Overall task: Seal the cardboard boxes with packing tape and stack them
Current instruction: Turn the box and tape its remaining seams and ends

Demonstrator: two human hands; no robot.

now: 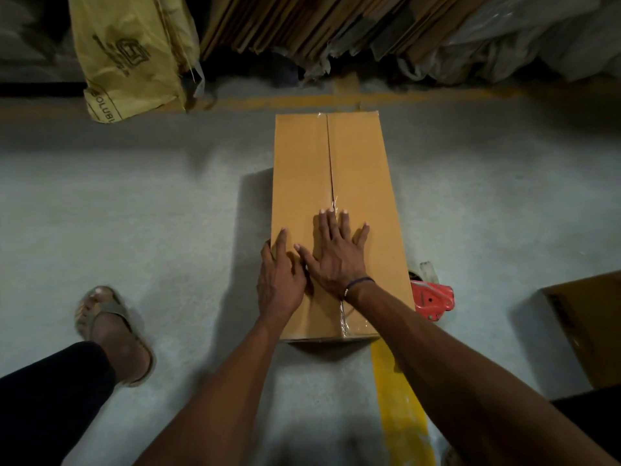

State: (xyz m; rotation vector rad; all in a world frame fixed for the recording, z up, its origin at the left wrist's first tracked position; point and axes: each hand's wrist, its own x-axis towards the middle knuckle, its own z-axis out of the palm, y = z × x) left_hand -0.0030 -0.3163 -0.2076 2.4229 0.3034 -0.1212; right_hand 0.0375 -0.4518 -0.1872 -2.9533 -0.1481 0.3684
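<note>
box (353,169): long brown cardboard carton on the grey concrete floor (134,203), long axis running straight away from me, near end at my wrists, far end toward the yellow line (302,100). top flaps closed, meeting in a centre seam; clear glossy tape (342,314) lies along the seam, wrinkled at the near edge.
my right hand (336,253): flat on the top, fingers straight and spread, palm over the seam, pressing; grasping nothing.
my left hand (280,277): at the near left top edge, thumb side on the top, fingers bent over the side, holding the edge.
dispenser (433,299): red, on the floor just beside the right side of the carton, near my right wrist.
second box (584,324): brown, open, well to the right.
flat cardboard (302,21): sheets leaning at the far side.
</note>
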